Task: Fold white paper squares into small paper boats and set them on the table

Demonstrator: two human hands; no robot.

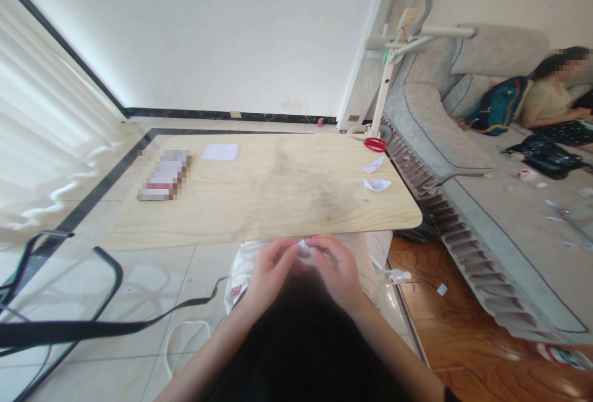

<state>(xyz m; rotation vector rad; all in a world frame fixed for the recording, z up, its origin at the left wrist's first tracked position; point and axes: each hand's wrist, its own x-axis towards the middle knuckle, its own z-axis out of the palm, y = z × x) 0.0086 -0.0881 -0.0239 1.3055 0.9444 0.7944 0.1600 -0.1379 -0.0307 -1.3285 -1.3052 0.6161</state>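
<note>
Close to my body, at the near edge of the wooden table (259, 198), both hands meet around a small piece of folded white paper (304, 246). My left hand (274, 266) pinches its left side, and my right hand (337, 269) grips the right side. Most of the paper is hidden by my fingers. Two folded paper boats (377, 186) lie at the table's right end, one behind the other. Behind them are scissors with red handles (374, 144). A small stack of white paper sheets (221, 152) rests at the back left.
A blurred-out, phone-like object (165, 176) lies on the table's left part. To the right stands a grey sofa (504, 223) with a seated person (551, 96), a blue backpack (498, 105) and a black bag (549, 156). A black strap (115, 328) crosses at lower left.
</note>
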